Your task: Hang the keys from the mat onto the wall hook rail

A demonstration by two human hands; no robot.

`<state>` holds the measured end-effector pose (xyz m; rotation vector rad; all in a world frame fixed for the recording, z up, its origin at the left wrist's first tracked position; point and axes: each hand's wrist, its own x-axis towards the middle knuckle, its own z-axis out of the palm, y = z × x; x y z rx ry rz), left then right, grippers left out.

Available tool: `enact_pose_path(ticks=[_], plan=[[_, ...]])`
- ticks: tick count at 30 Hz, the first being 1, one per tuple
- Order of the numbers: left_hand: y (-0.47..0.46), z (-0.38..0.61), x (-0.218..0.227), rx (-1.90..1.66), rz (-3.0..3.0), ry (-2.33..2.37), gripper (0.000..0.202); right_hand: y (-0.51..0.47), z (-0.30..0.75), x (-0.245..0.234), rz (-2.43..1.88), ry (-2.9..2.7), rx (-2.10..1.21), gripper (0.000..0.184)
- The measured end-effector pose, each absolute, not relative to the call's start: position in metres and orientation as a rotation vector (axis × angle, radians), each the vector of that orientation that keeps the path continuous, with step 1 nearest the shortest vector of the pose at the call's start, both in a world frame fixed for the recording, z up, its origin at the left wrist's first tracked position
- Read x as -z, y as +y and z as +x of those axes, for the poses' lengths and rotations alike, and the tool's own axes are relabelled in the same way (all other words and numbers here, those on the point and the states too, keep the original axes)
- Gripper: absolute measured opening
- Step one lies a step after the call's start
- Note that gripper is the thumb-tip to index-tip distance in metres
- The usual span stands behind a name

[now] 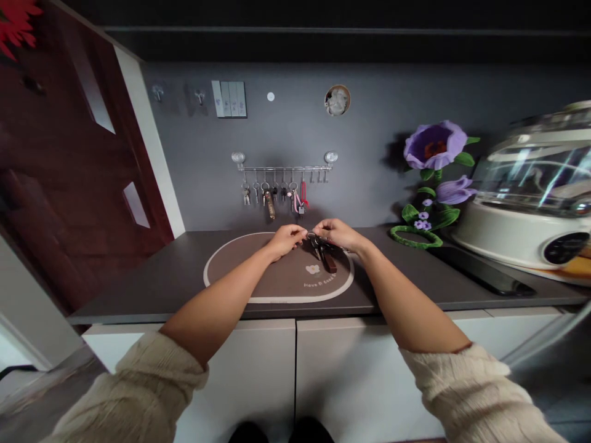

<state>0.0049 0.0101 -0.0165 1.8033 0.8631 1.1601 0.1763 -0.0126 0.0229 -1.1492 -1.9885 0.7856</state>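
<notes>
While both arms reach forward: the hands meet over the middle of the surface [184, 277].
Left hand [287, 239]: fingertips pinched on the ring of a bunch of keys [322, 251].
Right hand [339, 234]: grasping the same ring from the other side.
Keys: hanging from the ring, ends just above an oval mat [258, 271].
Wall behind: key rack [284, 168] with more keys hung.
Far right: purple flower [434, 146], white appliance [521, 203].

mat [240, 289] | white print, partly legible | "Have a good…"
</notes>
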Motion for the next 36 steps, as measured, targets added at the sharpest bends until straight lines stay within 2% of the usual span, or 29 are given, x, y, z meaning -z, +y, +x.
enact_pose_path(ticks=[7,22,36], plan=[[0.009,0.005,0.015,-1.162,1.782,0.821,0.035,-0.005,0.175,-0.018,-1.053,-1.879,-0.902,0.032],[0.008,0.009,0.009,-1.315,1.701,0.726,0.03,-0.003,0.167,-0.015,-0.827,-1.664,-1.129,0.032],[0.007,0.006,0.001,-1.447,1.593,0.741,0.025,-0.003,0.168,-0.013,-0.733,-1.593,-1.355,0.021]])
